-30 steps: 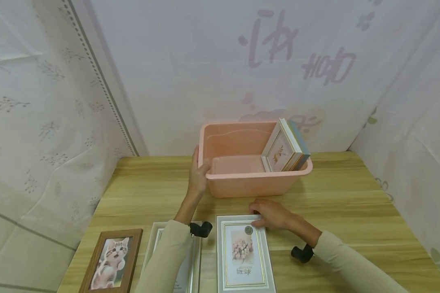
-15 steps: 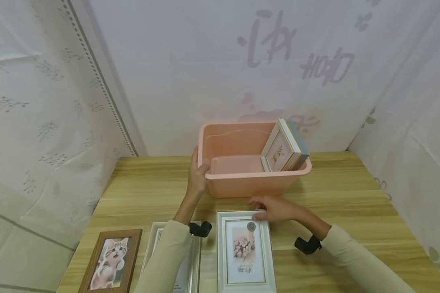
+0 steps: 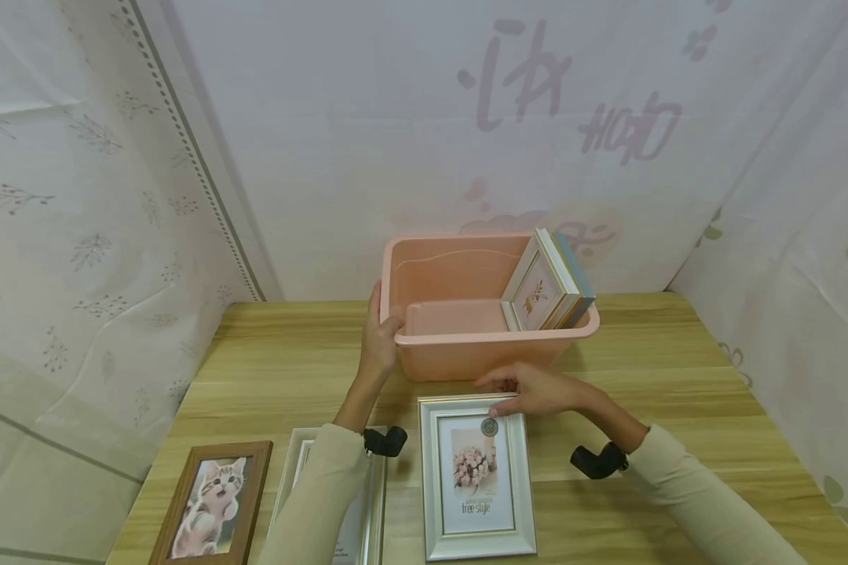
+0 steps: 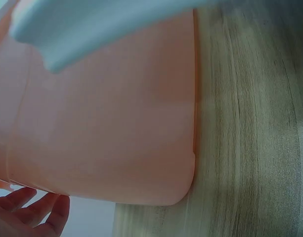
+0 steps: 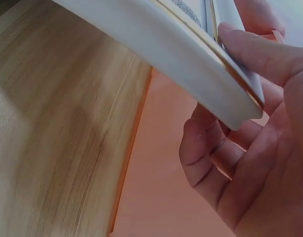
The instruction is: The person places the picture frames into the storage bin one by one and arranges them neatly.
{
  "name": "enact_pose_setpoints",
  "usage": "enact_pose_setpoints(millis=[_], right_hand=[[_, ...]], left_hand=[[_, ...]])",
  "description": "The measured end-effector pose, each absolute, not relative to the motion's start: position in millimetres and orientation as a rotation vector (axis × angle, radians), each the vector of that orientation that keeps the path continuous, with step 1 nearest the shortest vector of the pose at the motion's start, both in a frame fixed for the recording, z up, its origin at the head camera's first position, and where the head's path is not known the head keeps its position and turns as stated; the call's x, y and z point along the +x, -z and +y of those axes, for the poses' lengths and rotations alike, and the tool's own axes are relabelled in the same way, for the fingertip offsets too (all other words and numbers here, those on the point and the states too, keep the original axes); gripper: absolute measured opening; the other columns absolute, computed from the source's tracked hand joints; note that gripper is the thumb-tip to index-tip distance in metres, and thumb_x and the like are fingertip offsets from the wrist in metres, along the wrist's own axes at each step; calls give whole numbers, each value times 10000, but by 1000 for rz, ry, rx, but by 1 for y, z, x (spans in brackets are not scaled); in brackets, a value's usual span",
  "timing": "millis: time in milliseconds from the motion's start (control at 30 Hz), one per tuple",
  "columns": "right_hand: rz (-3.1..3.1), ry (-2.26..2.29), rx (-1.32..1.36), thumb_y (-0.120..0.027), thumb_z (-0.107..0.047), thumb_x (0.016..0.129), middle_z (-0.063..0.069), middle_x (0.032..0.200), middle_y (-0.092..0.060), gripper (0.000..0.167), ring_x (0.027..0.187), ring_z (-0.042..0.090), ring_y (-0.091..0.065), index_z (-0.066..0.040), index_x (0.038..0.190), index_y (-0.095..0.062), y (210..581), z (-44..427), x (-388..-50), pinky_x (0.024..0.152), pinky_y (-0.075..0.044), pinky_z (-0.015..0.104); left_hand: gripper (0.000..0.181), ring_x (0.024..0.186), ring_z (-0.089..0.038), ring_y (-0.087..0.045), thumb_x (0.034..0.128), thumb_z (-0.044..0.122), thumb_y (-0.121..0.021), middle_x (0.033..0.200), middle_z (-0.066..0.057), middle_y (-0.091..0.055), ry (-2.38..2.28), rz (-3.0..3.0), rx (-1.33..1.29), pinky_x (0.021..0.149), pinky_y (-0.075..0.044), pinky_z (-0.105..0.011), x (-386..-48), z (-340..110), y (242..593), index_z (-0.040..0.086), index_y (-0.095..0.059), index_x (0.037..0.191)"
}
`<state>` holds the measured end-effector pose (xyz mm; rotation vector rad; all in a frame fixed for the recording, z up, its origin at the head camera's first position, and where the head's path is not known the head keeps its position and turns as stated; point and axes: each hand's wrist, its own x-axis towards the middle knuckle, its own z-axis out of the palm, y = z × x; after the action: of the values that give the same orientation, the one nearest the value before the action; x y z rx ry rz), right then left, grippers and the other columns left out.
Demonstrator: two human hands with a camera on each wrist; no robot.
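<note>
My left hand (image 3: pixel 378 341) grips the left rim of a pink plastic bin (image 3: pixel 484 357), thumb over the front corner. In the left wrist view, fingertips (image 4: pixel 57 212) lie against the bin's outer wall (image 4: pixel 116 123). My right hand (image 3: pixel 537 390) pinches the top edge of a white picture frame (image 3: pixel 434 479) with gold trim and a flower picture inside. The right wrist view shows the thumb (image 5: pixel 255 52) on the front of the frame (image 5: pixel 156 44) and curled fingers behind it. The frame's top end is raised off the table, just in front of the bin.
Several picture frames (image 3: pixel 537 294) lean upright at the bin's right end. A brown wooden frame with a kitten picture (image 3: pixel 212 502) lies at the table's front left. Beside it, a silvery frame (image 3: pixel 374 510) is partly covered by my left sleeve. Fabric (image 3: pixel 339 157) hangs behind the wooden table (image 3: pixel 664 377).
My right hand has moved up towards the bin, drawing the white frame along and tilting its top end up. My left hand stays on the bin's rim.
</note>
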<state>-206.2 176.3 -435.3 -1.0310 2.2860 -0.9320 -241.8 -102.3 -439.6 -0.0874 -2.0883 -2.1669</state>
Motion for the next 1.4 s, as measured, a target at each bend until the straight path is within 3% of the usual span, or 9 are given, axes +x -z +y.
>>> enact_pose_setpoints(millis=[200, 600, 733, 967, 1267, 1400], right_hand=[[2262, 973, -1063, -663, -265, 949, -60, 1013, -694, 223, 904, 81, -603, -145, 1134, -703, 430, 176, -204, 809, -503, 269], [2159, 1081, -1077, -627, -209, 974, -18, 951, -696, 159, 819, 68, -613, -102, 1090, -648, 417, 181, -207, 743, -520, 251], [2182, 1055, -1103, -623, -205, 976, -18, 1027, -684, 205, 893, 85, -625, -115, 1160, -631, 405, 184, -206, 797, -529, 270], [2309, 918, -1260, -549, -217, 1018, 58, 1461, -521, 476, 1296, 195, -514, -98, 1471, -466, 373, 191, -204, 1048, -443, 407], [2411, 1040, -1179, -579, -143, 996, 71, 1399, -588, 426, 1142, 99, -626, -79, 1416, -550, 347, 204, -203, 908, -521, 267], [2417, 1136, -1154, -594, -83, 977, 131, 1188, -701, 419, 862, 22, -661, -54, 1395, -569, 337, 210, -203, 705, -543, 239]], left_hand=[[784, 1268, -317, -433, 891, 40, -414, 1592, -168, -281, 2133, -2088, -85, 1038, -394, -527, -241, -101, 441, 207, -138, 1606], [773, 1229, -316, -458, 898, 12, -407, 1560, -190, -320, 2129, -2089, -96, 1015, -413, -567, -239, -103, 437, 198, -150, 1603], [792, 1223, -307, -468, 874, 46, -414, 1571, -181, -308, 2106, -2094, -93, 1002, -425, -571, -242, -102, 442, 203, -150, 1604], [801, 1220, -317, -452, 864, 48, -407, 1592, -165, -274, 2099, -2098, -96, 1041, -396, -544, -242, -102, 441, 179, -134, 1605], [792, 1283, -288, -412, 883, 41, -407, 1626, -64, -234, 2091, -2119, -92, 1092, -349, -508, -242, -101, 441, 205, -128, 1606], [783, 1293, -304, -403, 900, 20, -398, 1623, -91, -233, 2122, -2118, -98, 1089, -346, -520, -241, -102, 439, 205, -115, 1605]])
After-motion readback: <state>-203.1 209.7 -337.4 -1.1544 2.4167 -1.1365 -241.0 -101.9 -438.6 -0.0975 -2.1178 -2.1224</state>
